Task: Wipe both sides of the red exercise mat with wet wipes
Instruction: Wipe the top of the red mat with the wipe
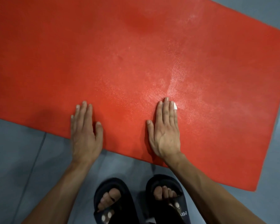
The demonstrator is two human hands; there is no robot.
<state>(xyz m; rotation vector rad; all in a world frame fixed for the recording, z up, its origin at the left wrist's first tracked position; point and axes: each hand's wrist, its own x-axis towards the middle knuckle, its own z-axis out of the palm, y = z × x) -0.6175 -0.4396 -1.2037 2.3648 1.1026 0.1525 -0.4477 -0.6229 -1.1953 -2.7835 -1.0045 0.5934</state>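
A grey tiled floor (14, 159) fills the lower view; two feet in black sandals (113, 202) stand on it.

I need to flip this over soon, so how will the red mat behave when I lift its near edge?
The red mat will probably bend and drape, since it looks thin and foam-like. It seems light for its spread. The shiny streak near the right hand and wet wipe suggests dampness, so it may feel slick.

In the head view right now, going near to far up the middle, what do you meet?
Black sandals → grey floor → left hand and right hand flat on the red mat → white wipe at the right fingertips.
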